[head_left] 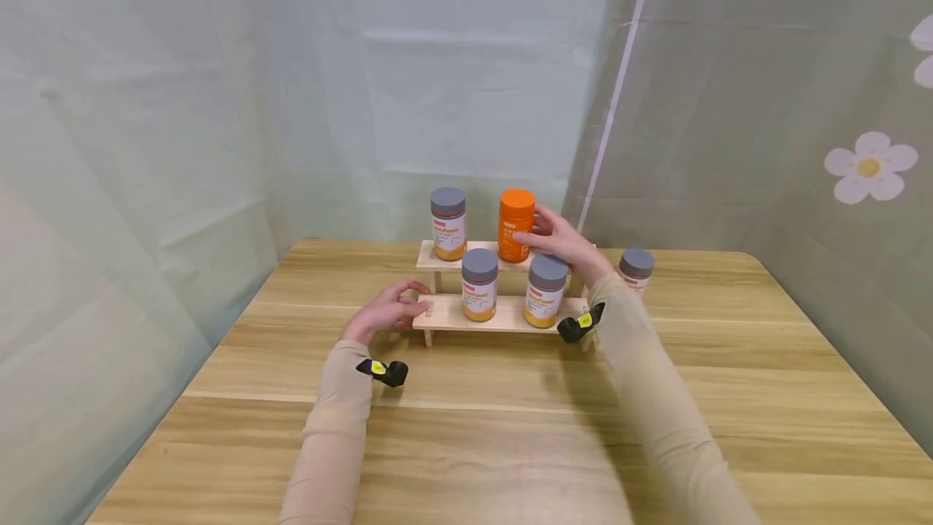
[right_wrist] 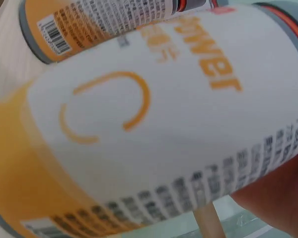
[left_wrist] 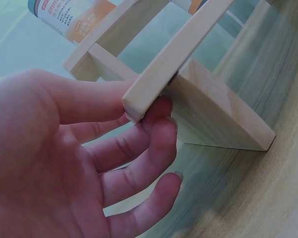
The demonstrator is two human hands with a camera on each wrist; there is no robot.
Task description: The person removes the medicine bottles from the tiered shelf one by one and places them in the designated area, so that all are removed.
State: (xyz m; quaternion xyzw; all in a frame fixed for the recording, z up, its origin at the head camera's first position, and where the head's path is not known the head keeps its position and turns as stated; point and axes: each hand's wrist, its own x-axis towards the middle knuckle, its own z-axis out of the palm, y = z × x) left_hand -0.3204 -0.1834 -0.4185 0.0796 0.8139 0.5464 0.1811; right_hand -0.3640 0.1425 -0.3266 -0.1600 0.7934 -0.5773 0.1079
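Right hand (head_left: 564,243) fingers grasp orange bottle (head_left: 515,225), frame centre | left hand (head_left: 386,310) fingers relaxed, touching wooden rack (head_left: 503,316) | bottle likely light, rigid, smooth; hold mid-body.

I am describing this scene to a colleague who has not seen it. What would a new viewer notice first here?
First, the all-orange bottle on the top step of the small wooden rack, with the right hand holding it. Three grey-capped bottles stand on the rack around it, and a fourth stands on the table behind the right arm. The left hand touches the rack's left end.
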